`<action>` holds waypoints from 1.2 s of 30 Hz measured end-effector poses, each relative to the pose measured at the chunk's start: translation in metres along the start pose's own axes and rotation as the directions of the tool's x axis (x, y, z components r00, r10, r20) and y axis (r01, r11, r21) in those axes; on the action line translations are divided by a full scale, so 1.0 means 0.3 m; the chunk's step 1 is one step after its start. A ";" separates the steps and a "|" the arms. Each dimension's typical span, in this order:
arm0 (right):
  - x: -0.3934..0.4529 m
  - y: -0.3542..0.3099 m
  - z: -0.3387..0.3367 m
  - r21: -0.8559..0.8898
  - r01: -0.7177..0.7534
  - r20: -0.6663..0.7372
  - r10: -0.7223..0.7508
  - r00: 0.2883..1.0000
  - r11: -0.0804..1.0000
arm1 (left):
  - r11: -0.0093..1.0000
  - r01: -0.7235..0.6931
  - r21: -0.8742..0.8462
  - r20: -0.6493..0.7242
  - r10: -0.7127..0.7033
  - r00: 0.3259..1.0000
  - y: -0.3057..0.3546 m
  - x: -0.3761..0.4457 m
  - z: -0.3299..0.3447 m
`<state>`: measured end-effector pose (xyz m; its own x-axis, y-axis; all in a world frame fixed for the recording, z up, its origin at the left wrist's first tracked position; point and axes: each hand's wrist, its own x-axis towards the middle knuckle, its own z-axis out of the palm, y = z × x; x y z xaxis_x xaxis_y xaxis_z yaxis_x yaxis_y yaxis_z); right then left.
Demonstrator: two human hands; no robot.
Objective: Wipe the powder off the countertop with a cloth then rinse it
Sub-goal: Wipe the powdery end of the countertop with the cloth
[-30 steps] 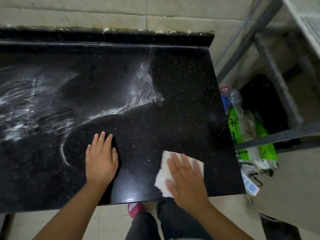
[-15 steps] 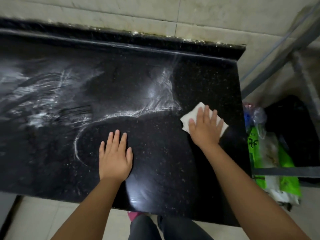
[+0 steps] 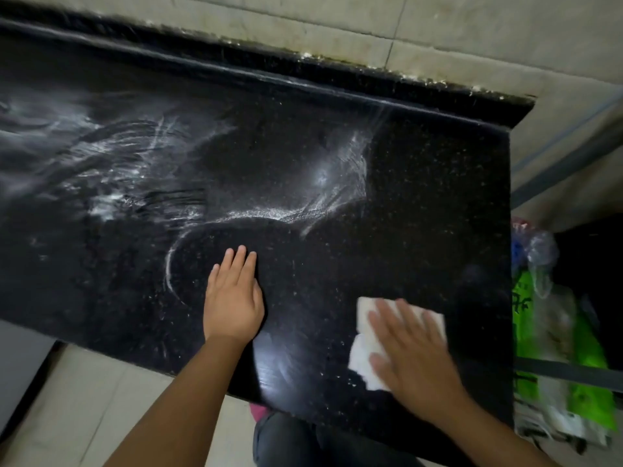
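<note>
Countertop point(image 3: 421, 203) first: a black, speckled slab that fills most of what I can see, running under a pale tiled wall point(image 3: 438, 25) and ending at a square corner on the right. White powder point(image 3: 135, 170) is smeared in streaks and swirls over its left and middle parts, with a bright curved ridge of it just beyond the fingertips of the left hand; the near right part looks darker and cleaner, dotted with only a few specks. Off the right end, down by the floor, sits a heap of bags point(image 3: 553, 348), green and clear plastic among them. The right hand point(image 3: 414, 352) lies flat with its fingers spread and straight, pressing down on a white cloth point(image 3: 365, 335) near the front edge of the slab; the cloth shows on the thumb side and past the fingertips, and the hand is blurred. The left hand point(image 3: 232, 298) rests palm down on the bare stone, fingers straight and close together, holding nothing, well apart from the cloth.
</note>
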<state>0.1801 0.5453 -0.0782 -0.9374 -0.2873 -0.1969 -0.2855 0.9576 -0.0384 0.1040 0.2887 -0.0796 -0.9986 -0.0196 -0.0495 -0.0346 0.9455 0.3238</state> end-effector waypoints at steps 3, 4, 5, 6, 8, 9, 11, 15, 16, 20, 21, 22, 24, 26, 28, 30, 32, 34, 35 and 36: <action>0.061 0.138 -0.050 0.011 -0.236 0.037 0.235 0.971 0.972 | 1.000 0.003 -0.003 -0.006 -0.003 1.000 0.003 0.003 0.001; 0.118 0.141 -0.068 0.037 -0.298 0.017 0.298 0.954 0.954 | 1.000 0.006 -0.001 -0.002 -0.006 1.000 0.004 0.004 0.001; 0.185 0.127 -0.085 0.080 -0.362 0.000 0.363 0.932 0.929 | 1.000 0.007 0.002 0.006 -0.007 1.000 0.005 0.004 0.001; 0.261 0.094 -0.099 0.127 -0.427 0.042 0.425 0.904 0.895 | 1.000 0.006 0.004 0.013 -0.006 1.000 0.005 0.003 0.001; 0.388 -0.009 -0.102 0.146 -0.419 0.097 0.408 0.908 0.896 | 1.000 0.007 0.001 0.015 -0.007 1.000 0.006 0.002 -0.001; 0.429 -0.078 -0.102 0.169 -0.357 0.105 0.343 0.933 0.919 | 1.000 0.007 -0.002 0.013 -0.007 1.000 0.007 0.001 -0.001; 0.430 -0.201 -0.089 0.176 -0.179 0.062 0.171 0.983 0.968 | 1.000 0.010 -0.015 0.015 -0.010 1.000 0.007 0.000 -0.004; 0.183 -0.317 -0.030 0.133 0.043 -0.060 -0.035 0.998 0.990 | 1.000 0.015 -0.009 0.039 -0.014 0.999 0.009 0.003 -0.013; 0.102 -0.307 -0.009 0.114 0.085 -0.061 -0.079 0.995 0.990 | 1.000 0.016 -0.003 0.044 -0.015 0.999 0.013 0.002 -0.013; -0.155 -0.114 0.046 0.066 0.061 -0.023 -0.060 0.998 0.996 | 0.999 0.013 0.053 0.078 -0.017 0.997 0.019 -0.004 -0.017; -0.186 -0.046 0.053 0.053 0.014 -0.011 -0.013 1.000 0.998 | 0.998 0.013 0.066 0.084 -0.018 0.996 0.020 -0.006 -0.018; -0.196 0.020 0.053 0.046 -0.056 0.001 0.056 0.998 0.997 | 0.997 0.014 0.073 0.088 -0.020 0.996 0.021 -0.008 -0.018; -0.153 0.124 0.030 0.058 -0.233 0.082 0.228 0.970 0.971 | 0.997 0.017 0.080 0.095 -0.025 0.995 0.023 -0.009 -0.018; -0.037 0.163 -0.024 0.028 -0.328 0.017 0.328 0.945 0.944 | 0.997 0.021 0.079 0.093 -0.028 0.995 0.024 -0.009 -0.016; 0.122 0.132 -0.069 0.038 -0.423 0.060 0.420 0.905 0.906 | 0.997 0.018 0.073 0.085 -0.024 0.996 0.023 -0.008 -0.016; 0.255 0.037 -0.084 0.100 -0.442 0.116 0.431 0.895 0.891 | 0.997 0.016 0.071 0.086 -0.022 0.996 0.018 -0.006 -0.016; 0.322 -0.088 -0.093 0.161 -0.341 0.091 0.330 0.940 0.926 | 0.998 0.015 0.066 0.089 -0.021 0.996 0.019 -0.003 -0.017; 0.283 -0.191 -0.074 0.126 -0.217 0.061 0.211 0.976 0.968 | 0.998 0.015 0.063 0.094 -0.020 0.995 0.026 -0.002 -0.021; 0.233 -0.225 -0.057 0.130 -0.163 0.005 0.164 0.987 0.978 | 0.998 0.015 0.061 0.094 -0.021 0.995 0.027 -0.001 -0.021; 0.169 -0.245 -0.041 0.131 -0.097 -0.027 0.101 0.995 0.987 | 0.998 0.017 0.060 0.094 -0.022 0.995 0.029 -0.001 -0.022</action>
<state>0.1510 0.4601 -0.0735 -0.9665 -0.1897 -0.1728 -0.1651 0.9753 -0.1470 0.1037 0.2947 -0.0707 -0.9893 -0.0100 -0.1455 -0.0489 0.9628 0.2658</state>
